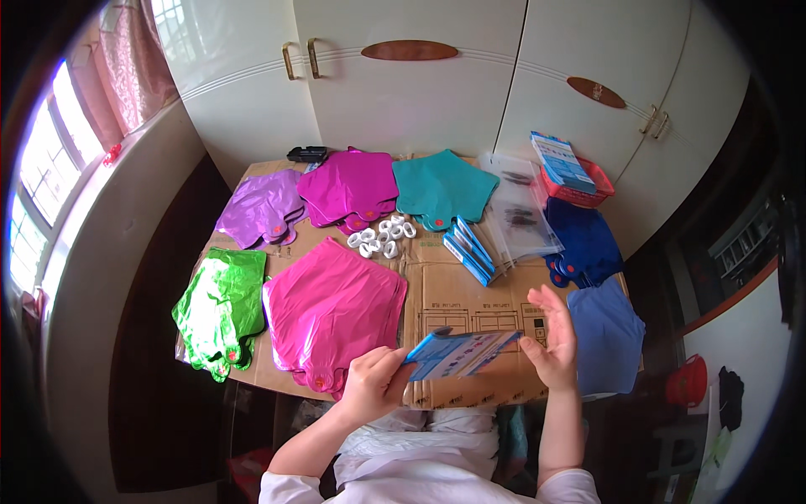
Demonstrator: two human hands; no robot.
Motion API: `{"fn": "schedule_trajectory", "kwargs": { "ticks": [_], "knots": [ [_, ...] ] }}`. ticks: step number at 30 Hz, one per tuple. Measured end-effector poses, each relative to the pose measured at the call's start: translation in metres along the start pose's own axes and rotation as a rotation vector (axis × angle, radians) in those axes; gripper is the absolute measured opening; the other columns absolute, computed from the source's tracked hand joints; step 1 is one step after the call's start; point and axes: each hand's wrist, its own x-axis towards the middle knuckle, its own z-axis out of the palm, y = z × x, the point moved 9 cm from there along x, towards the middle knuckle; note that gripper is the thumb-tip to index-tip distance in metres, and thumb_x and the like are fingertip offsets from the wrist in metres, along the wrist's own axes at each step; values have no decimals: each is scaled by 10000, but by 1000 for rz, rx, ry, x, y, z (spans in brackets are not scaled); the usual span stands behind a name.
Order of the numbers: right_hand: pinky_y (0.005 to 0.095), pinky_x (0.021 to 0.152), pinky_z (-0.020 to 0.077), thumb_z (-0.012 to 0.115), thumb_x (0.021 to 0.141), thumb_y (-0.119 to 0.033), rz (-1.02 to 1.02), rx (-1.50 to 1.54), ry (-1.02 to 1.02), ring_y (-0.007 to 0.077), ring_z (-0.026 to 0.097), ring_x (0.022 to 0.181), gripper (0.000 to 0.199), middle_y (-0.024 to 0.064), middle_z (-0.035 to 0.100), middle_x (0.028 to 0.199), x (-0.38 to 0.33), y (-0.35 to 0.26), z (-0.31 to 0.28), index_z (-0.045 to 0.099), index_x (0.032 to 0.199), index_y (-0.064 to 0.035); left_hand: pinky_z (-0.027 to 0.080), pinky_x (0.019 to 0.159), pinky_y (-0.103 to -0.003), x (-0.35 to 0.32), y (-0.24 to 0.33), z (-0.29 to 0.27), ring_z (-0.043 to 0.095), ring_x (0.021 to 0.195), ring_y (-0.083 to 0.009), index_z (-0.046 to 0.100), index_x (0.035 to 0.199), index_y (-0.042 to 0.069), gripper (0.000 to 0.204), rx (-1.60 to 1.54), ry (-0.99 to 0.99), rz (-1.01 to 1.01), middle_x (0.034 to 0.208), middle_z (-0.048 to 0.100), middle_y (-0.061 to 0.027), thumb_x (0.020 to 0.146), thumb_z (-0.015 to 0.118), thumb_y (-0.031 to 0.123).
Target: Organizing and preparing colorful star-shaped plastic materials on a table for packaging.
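shiny foil star balloons (pixel 332 311) crowd the cardboard-covered counter (pixel 457 294) as the left hand (pixel 374 385) pinches a flat blue card (pixel 457 351), the right hand (pixel 552 340) open against its edge.

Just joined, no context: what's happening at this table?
A person holds a blue printed card over a cardboard-covered table: left hand grips its left end, right hand is open at its right end. Flat foil balloons lie in stacks by colour around it, the pink stack nearest, with white clips mid-table.
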Motion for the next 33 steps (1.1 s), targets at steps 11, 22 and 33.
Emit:
{"fn": "schedule_trajectory", "kwargs": {
  "ticks": [11, 22, 33],
  "knots": [
    [295, 545, 470, 701, 764, -142, -140, -313, -496, 201, 628, 620, 107, 73, 635, 703, 28, -73, 79, 632, 807, -72, 434, 470, -323, 29, 40, 3, 545, 543, -210, 590, 933, 21, 224, 62, -94, 219, 631, 538, -61, 746, 680, 107],
    [232, 610, 455, 675, 813, -105, 150, 204, -384, 89, 583, 670, 83, 21, 631, 733, 9, -24, 61, 627, 844, -45, 334, 435, -347, 20, 33, -6, 449, 451, -220, 534, 652, 45, 182, -213, -176, 219, 524, 438, -48, 771, 659, 103],
    [257, 599, 475, 708, 772, -128, 202, -104, -758, 92, 600, 659, 148, 54, 660, 753, -7, -45, 82, 649, 856, -21, 318, 455, -377, 15, 31, 0, 429, 470, -264, 436, 578, 31, 278, -482, -448, 223, 520, 406, -81, 776, 623, 86]
  ]
}}
